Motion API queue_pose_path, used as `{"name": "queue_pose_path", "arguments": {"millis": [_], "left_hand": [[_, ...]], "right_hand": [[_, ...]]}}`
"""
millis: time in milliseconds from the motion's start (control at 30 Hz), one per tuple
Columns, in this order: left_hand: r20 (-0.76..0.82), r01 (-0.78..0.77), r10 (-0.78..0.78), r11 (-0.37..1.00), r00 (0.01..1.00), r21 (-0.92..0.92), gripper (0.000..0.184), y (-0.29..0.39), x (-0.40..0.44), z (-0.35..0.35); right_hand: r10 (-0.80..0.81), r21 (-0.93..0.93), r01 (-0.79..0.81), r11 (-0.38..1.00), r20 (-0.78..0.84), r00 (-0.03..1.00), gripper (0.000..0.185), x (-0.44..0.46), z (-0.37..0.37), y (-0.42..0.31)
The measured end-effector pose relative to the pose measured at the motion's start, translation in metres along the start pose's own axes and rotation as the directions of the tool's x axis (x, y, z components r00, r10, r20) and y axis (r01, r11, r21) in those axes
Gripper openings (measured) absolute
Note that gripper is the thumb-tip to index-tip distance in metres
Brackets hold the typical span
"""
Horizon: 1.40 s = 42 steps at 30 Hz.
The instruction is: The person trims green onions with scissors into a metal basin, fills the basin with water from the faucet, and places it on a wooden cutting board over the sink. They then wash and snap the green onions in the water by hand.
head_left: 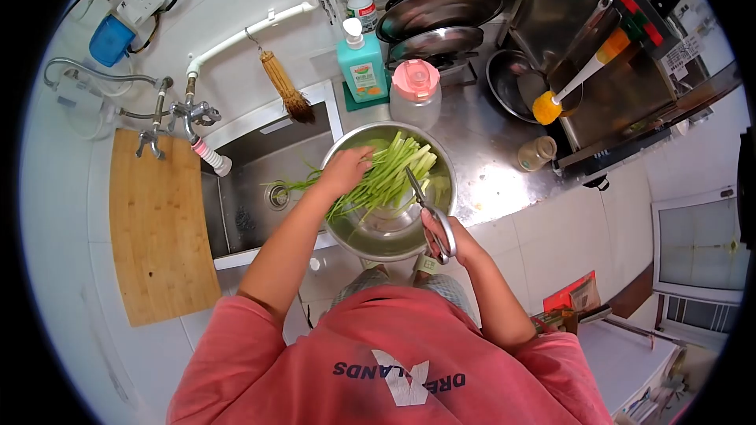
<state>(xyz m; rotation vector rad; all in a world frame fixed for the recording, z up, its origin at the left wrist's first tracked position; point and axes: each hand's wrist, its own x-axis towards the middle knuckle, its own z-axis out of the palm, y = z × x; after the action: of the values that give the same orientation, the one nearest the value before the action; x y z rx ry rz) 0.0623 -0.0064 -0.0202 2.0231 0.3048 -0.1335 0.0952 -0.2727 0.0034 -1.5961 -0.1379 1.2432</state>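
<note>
A bunch of long green vegetable stalks (386, 173) lies in a large metal basin (447, 189), their pale cut ends toward the right. My left hand (345, 170) is closed over the bunch at the basin's left side, with thin leafy ends trailing out beneath it over the rim. In my right hand (438, 234), at the basin's lower right, is a pair of scissors (445, 232), gripped by the handles. Their blades point up and left, across the pale ends of the stalks. Whether the blades touch a stalk I cannot tell.
Left of the basin is a sink (276, 165) with a cutting board (157, 228) beside it. A turquoise pump bottle (364, 71) and a pink-lidded jar (416, 90) stand behind the basin. To the right are a wok (512, 86) and a small jar (537, 154).
</note>
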Motion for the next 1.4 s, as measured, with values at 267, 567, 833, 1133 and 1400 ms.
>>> {"name": "queue_pose_path", "arguments": {"millis": [267, 567, 833, 1133, 1400], "left_hand": [[-0.318, 0.072, 0.084, 0.891, 0.944, 0.449, 0.023, -0.003, -0.026, -0.004], [-0.303, 0.188, -0.104, 0.947, 0.947, 0.26, 0.016, 0.009, -0.048, 0.012], [0.025, 0.027, -0.025, 0.995, 0.999, -0.098, 0.015, 0.0, -0.054, 0.075], [0.278, 0.026, 0.051, 0.963, 0.959, -0.268, 0.033, 0.049, -0.031, 0.091], [0.388, 0.186, 0.039, 0.83, 0.921, -0.526, 0.048, 0.085, -0.002, 0.127]], "right_hand": [[0.051, 0.053, -0.048, 0.997, -0.064, 0.997, 0.056, -0.003, -0.001, 0.018], [0.024, 0.248, -0.05, 0.967, 0.107, 0.994, 0.05, -0.014, 0.009, 0.012], [0.024, 0.283, -0.005, 0.959, -0.064, 0.998, 0.04, -0.009, 0.017, 0.015], [-0.075, 0.196, 0.17, 0.966, -0.416, 0.906, 0.034, -0.007, 0.025, 0.0], [-0.051, 0.28, 0.207, 0.937, -0.478, 0.877, 0.022, 0.001, -0.029, -0.01]]}}
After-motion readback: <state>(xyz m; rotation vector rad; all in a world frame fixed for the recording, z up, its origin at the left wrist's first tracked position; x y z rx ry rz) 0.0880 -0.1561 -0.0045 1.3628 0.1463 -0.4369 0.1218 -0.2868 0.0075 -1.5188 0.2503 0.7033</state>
